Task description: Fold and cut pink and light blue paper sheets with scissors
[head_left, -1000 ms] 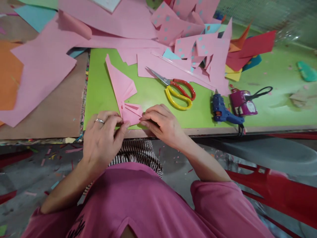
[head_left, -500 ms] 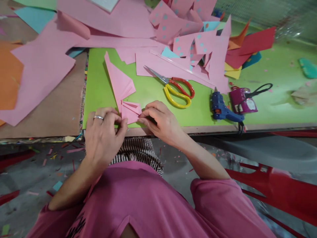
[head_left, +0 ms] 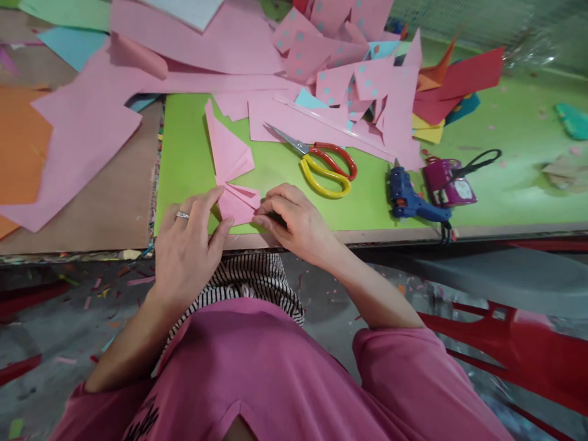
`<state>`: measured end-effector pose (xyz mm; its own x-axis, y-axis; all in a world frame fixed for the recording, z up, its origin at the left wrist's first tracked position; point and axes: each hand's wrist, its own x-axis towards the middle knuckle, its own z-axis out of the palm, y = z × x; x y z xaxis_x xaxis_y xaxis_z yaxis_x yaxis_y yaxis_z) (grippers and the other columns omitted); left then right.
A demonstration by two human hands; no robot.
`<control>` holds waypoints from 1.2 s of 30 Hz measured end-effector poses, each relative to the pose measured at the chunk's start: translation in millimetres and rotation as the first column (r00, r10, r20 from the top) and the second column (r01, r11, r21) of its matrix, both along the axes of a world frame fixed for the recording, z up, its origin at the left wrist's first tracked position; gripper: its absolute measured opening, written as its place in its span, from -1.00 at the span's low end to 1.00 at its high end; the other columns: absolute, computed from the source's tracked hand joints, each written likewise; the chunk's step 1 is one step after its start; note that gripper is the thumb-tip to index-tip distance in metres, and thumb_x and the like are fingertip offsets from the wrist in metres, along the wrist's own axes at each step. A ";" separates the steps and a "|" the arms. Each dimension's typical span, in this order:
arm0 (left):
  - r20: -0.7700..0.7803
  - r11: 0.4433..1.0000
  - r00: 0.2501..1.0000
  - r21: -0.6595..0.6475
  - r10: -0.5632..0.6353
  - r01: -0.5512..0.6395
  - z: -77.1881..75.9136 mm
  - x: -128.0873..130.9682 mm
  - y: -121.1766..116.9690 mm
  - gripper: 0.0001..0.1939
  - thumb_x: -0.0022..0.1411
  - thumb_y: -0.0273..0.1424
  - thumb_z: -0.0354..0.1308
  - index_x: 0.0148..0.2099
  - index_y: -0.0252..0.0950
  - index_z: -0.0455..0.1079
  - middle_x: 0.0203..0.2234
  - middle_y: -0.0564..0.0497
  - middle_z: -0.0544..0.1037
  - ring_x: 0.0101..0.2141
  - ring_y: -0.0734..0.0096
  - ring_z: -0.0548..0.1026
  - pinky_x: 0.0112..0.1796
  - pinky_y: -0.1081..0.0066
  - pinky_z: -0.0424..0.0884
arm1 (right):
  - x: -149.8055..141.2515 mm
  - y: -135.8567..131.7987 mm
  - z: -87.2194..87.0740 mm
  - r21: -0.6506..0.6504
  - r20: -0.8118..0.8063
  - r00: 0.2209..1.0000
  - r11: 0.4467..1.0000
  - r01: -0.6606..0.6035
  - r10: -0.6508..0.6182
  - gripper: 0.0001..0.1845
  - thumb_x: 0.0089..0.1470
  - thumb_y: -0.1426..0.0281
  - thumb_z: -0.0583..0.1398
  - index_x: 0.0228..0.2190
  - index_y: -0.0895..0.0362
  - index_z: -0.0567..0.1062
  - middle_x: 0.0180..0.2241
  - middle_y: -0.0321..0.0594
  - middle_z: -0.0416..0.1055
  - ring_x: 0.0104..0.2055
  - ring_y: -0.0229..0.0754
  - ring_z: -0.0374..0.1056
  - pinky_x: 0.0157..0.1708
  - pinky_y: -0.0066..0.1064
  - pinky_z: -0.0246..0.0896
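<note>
A folded piece of pink paper [head_left: 235, 205] lies at the front edge of the green table top, its upper flap fanning out and narrowing to a tip at the far end. My left hand [head_left: 189, 239], with a ring on it, grips the paper's left side, index finger at the fold and thumb along the near edge. At the right corner, my right hand [head_left: 294, 222] pinches the same paper between thumb and fingertips. Scissors [head_left: 316, 160] with one red and one yellow handle rest just beyond my right hand, blades pointing left.
A blue glue gun [head_left: 408, 196] and a magenta object with a black loop [head_left: 449, 182] lie to the right. Pink paper sheets and scraps [head_left: 197, 37] cover the far side. Orange paper [head_left: 22, 147] is on the brown board at left. A red chair [head_left: 519, 349] stands at lower right.
My left index finger has moved up to the paper's middle fold. The paper's upper flap has swung slightly right. My right hand keeps its pinch at the right corner.
</note>
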<state>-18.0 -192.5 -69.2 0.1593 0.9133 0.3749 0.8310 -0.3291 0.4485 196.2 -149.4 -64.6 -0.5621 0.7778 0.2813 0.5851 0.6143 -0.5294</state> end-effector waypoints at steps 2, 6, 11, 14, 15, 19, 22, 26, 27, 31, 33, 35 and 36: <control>-0.002 0.999 0.999 -0.001 -0.036 0.036 0.6 -2.4 0.8 -0.64 0.47 -0.24 0.02 0.25 -0.16 0.30 0.00 -0.09 0.61 -0.05 0.16 0.57 0.00 0.18 0.38 | 0.2 0.1 0.1 -0.008 -0.002 1.000 1.000 -0.002 0.002 -0.83 0.33 0.31 0.15 -0.29 0.12 0.45 -0.21 -0.11 0.40 -0.16 -0.10 0.32 -0.12 -0.23 0.26; -0.031 0.998 0.998 -0.036 -0.056 0.055 3.9 -5.4 3.6 -0.65 0.46 -0.22 0.05 0.19 -0.21 0.39 -0.07 -0.08 0.65 -0.08 0.17 0.58 0.02 0.20 0.40 | 0.0 0.2 0.0 -0.022 -0.019 1.000 1.000 -0.003 0.003 -0.85 0.32 0.31 0.17 -0.28 0.11 0.46 -0.21 -0.12 0.40 -0.15 -0.09 0.31 -0.12 -0.22 0.26; -0.077 0.997 0.996 -0.072 -0.035 0.029 9.3 -6.3 7.7 -0.67 0.46 -0.19 0.05 0.13 -0.19 0.44 -0.12 -0.05 0.65 -0.14 0.19 0.57 -0.02 0.21 0.43 | 0.2 0.0 0.7 -0.021 -0.010 1.000 1.000 -0.004 0.004 -0.85 0.32 0.32 0.17 -0.28 0.12 0.46 -0.21 -0.12 0.39 -0.15 -0.10 0.32 -0.11 -0.23 0.25; -0.101 0.996 0.994 -0.086 -0.031 0.022 10.8 -6.5 9.5 -0.68 0.47 -0.17 0.03 0.12 -0.14 0.45 -0.16 -0.03 0.65 -0.17 0.18 0.55 -0.08 0.22 0.44 | 0.3 -0.2 0.7 -0.025 -0.013 1.000 1.000 -0.002 0.001 -0.86 0.31 0.33 0.17 -0.28 0.12 0.47 -0.21 -0.11 0.40 -0.15 -0.08 0.32 -0.11 -0.21 0.26; -0.108 0.996 0.994 -0.091 -0.034 0.024 11.0 -6.7 10.0 -0.68 0.46 -0.16 0.04 0.12 -0.13 0.45 -0.17 -0.02 0.65 -0.18 0.19 0.55 -0.10 0.22 0.44 | 0.2 -0.3 0.5 -0.026 -0.015 1.000 1.000 -0.002 0.001 -0.86 0.31 0.33 0.18 -0.28 0.13 0.47 -0.21 -0.11 0.40 -0.15 -0.08 0.32 -0.11 -0.20 0.26; -0.114 0.994 0.993 -0.102 -0.037 0.026 11.9 -8.0 12.7 -0.69 0.44 -0.13 0.06 0.09 -0.10 0.46 -0.17 0.00 0.65 -0.23 0.22 0.54 -0.15 0.26 0.44 | -0.2 -0.4 -0.4 -0.004 -0.002 1.000 1.000 -0.002 0.002 -0.85 0.31 0.33 0.17 -0.28 0.14 0.47 -0.21 -0.11 0.40 -0.15 -0.08 0.32 -0.10 -0.21 0.25; -0.088 0.991 0.995 -0.130 -0.047 0.035 15.0 -10.4 15.6 -0.68 0.46 -0.13 0.02 0.07 -0.11 0.48 -0.16 0.00 0.65 -0.19 0.22 0.55 -0.15 0.28 0.44 | 0.5 -0.3 0.6 0.003 0.002 1.000 1.000 0.002 -0.002 -0.85 0.32 0.32 0.17 -0.29 0.13 0.46 -0.22 -0.11 0.41 -0.16 -0.09 0.32 -0.11 -0.22 0.25; -0.047 0.977 0.996 -0.199 -0.082 0.071 21.7 -16.6 18.5 -0.59 0.49 -0.21 -0.10 0.25 -0.16 0.36 -0.15 -0.04 0.65 -0.15 0.22 0.57 -0.12 0.26 0.46 | -0.9 -1.1 5.7 -0.029 0.002 1.000 1.000 0.004 -0.003 -0.83 0.33 0.28 0.16 -0.27 0.11 0.46 -0.20 -0.12 0.40 -0.14 -0.10 0.33 -0.10 -0.21 0.28; -0.026 0.974 0.996 -0.212 -0.085 0.077 22.9 -18.4 18.7 -0.55 0.48 -0.24 -0.10 0.31 -0.17 0.28 -0.15 -0.04 0.66 -0.16 0.22 0.58 -0.12 0.26 0.47 | -2.7 -1.4 6.9 -0.020 0.003 1.000 1.000 0.012 -0.012 -0.81 0.32 0.25 0.17 -0.24 0.11 0.47 -0.17 -0.10 0.40 -0.12 -0.08 0.33 -0.08 -0.20 0.29; 0.068 0.965 0.994 -0.244 -0.087 0.101 23.7 -23.3 18.1 -0.43 0.42 -0.30 -0.03 0.42 -0.20 0.03 -0.08 -0.03 0.65 -0.17 0.26 0.59 -0.12 0.28 0.50 | -15.3 -0.9 7.1 0.114 0.009 0.999 0.993 0.030 -0.031 -0.69 0.30 0.17 0.20 -0.07 0.11 0.49 -0.09 -0.07 0.41 -0.05 -0.04 0.31 -0.05 -0.15 0.27; 0.062 0.963 0.994 -0.246 -0.093 0.106 22.6 -23.2 17.8 -0.53 0.43 -0.29 -0.03 0.33 -0.20 0.17 -0.08 -0.04 0.64 -0.12 0.23 0.59 -0.13 0.27 0.50 | -21.0 0.6 4.9 0.168 0.009 1.000 0.986 -0.008 0.006 -0.76 0.32 0.22 0.18 -0.11 0.11 0.51 -0.11 -0.10 0.43 -0.08 -0.06 0.32 -0.07 -0.17 0.26; 0.029 0.962 0.993 -0.248 -0.112 0.115 21.6 -21.8 17.8 -0.68 0.44 -0.26 -0.03 0.15 -0.21 0.35 -0.12 -0.06 0.63 -0.11 0.19 0.57 -0.13 0.25 0.49 | -23.7 2.3 2.5 0.183 0.013 0.997 0.980 -0.072 0.071 -0.80 0.34 0.26 0.16 -0.20 0.11 0.52 -0.15 -0.13 0.46 -0.13 -0.10 0.33 -0.11 -0.20 0.24; 0.010 0.961 0.993 -0.251 -0.118 0.117 21.3 -20.8 17.8 -0.72 0.44 -0.24 -0.01 0.06 -0.21 0.40 -0.14 -0.06 0.63 -0.11 0.17 0.57 -0.14 0.24 0.49 | -23.9 2.9 1.5 0.179 0.017 0.994 0.978 -0.108 0.107 -0.80 0.35 0.27 0.16 -0.23 0.11 0.52 -0.18 -0.14 0.47 -0.15 -0.12 0.33 -0.13 -0.22 0.23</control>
<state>-38.7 -174.8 -47.9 0.2723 0.9527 0.1353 0.7957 -0.3020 0.5250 172.3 -146.5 -63.0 -0.6421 0.6498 0.4068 0.5137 0.7586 -0.4008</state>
